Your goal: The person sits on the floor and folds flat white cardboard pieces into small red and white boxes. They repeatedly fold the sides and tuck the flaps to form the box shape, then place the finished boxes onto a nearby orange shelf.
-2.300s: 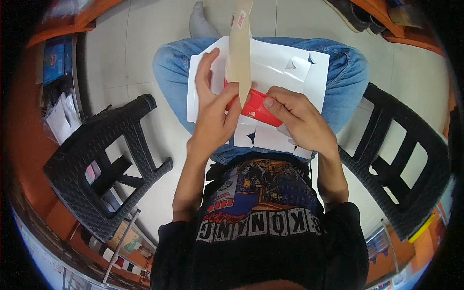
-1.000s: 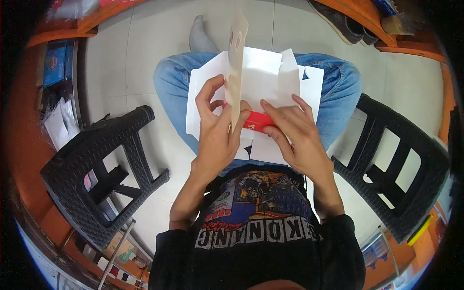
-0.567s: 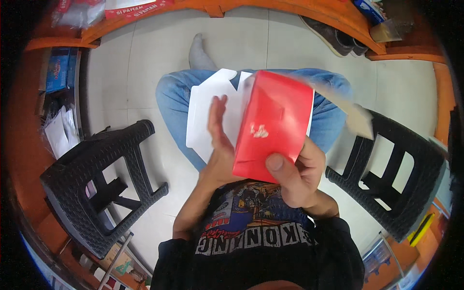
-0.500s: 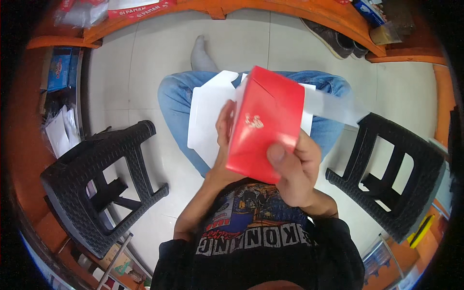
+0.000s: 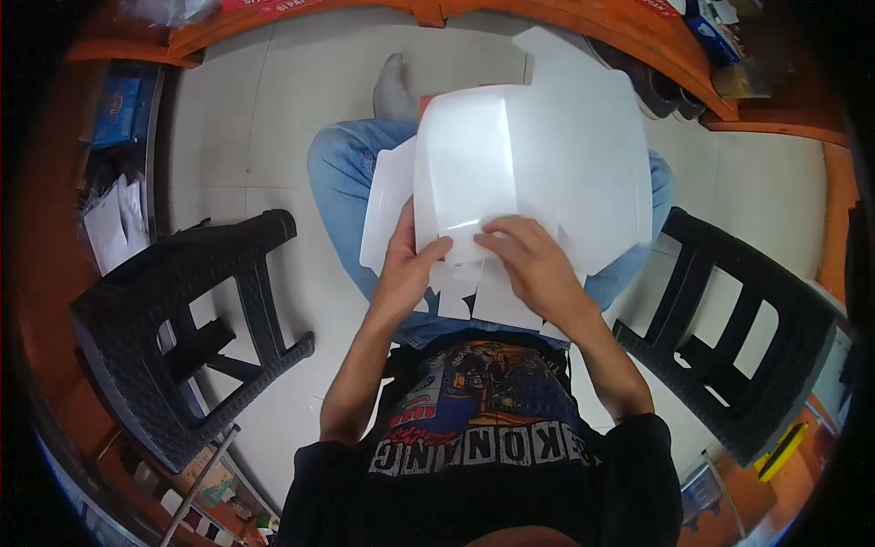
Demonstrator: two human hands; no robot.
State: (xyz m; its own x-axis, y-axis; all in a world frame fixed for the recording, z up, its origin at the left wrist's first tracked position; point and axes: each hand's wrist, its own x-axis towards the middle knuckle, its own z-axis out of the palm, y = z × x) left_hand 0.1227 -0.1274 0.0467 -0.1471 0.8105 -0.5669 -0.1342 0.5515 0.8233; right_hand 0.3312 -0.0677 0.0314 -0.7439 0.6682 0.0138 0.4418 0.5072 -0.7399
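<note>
White carton spread open over the lap.
Left hand pinches its near-left edge; right hand bends fingertips onto the near side, its grip unclear.

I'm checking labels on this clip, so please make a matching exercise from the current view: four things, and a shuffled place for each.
1. White card
2. Left hand
3. Right hand
4. Grey-socked foot

A. Fingers curled at the card's near part, right of the other hand
B. On the tiled floor, beyond the jeans
C. At the card's near left edge
D. Over the lap, creased

Pairs: 1-D, 2-C, 3-A, 4-B
</note>
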